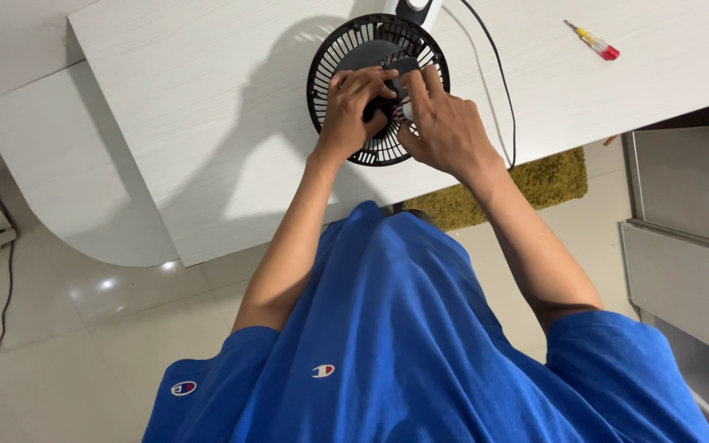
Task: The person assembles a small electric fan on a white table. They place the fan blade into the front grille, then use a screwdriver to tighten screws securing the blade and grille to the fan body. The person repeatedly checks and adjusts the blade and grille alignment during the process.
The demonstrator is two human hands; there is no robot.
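Fan grille, black and round, lies flat on the white surface near its front edge. Left hand and right hand both rest over the hub, fingers curled inward, apparently pinching a small part at the centre; exact grip is hidden. A black cable runs past the right hand. A red-tipped screwdriver lies well apart.

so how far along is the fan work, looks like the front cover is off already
Done: no front cover shows over the black fan grille lying on the white desk. In hand: left hand and right hand both work at the hub, which they hide. Left: the grille remains on the fan; the screwdriver lies untouched.
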